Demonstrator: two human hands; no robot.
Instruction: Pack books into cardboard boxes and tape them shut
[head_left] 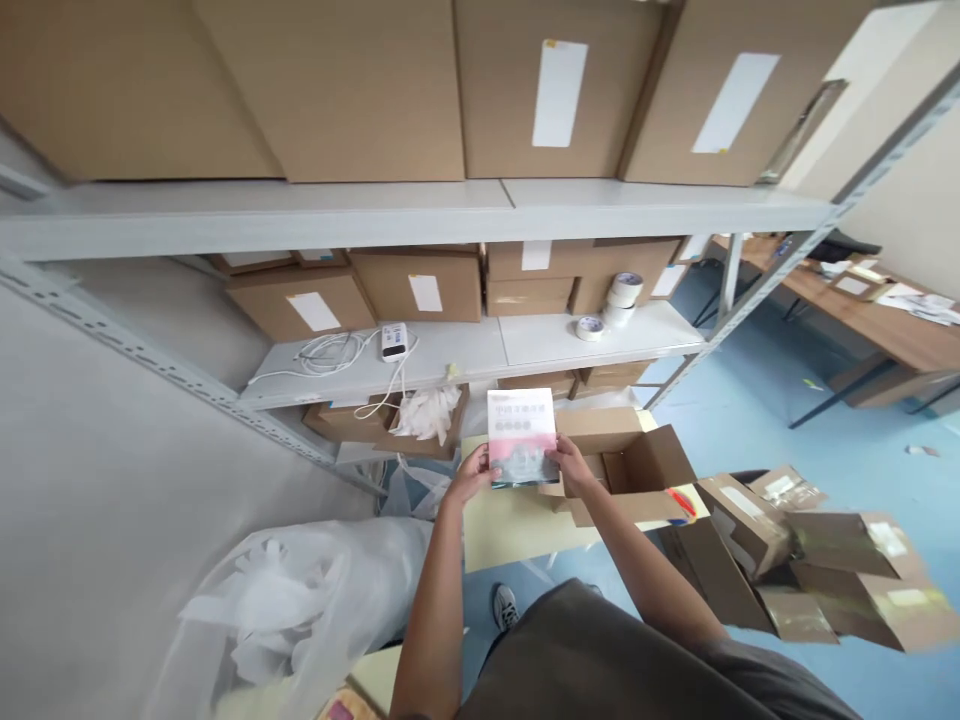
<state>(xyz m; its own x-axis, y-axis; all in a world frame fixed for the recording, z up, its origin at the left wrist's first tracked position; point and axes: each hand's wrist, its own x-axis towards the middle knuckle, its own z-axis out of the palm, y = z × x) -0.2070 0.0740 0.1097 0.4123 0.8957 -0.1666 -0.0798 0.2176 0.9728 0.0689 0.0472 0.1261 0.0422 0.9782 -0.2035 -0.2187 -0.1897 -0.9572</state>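
Between my two hands is a book (523,438) with a white, pink and grey cover, held up in front of me. My left hand (472,474) grips its lower left edge, thumb on the cover. At the lower right edge, my right hand (570,464) has hold of the same book. Below it stands a pale yellow table (499,535). An open cardboard box (660,465) rests on that table just right of the book, its flaps spread out.
A grey shelf rack (420,222) carries cardboard boxes, tape rolls (624,290) and a power strip (394,341). A large plastic bag (330,590) of white material sits at lower left. Opened cartons (847,560) lie piled at right. A wooden desk (862,320) stands farther back.
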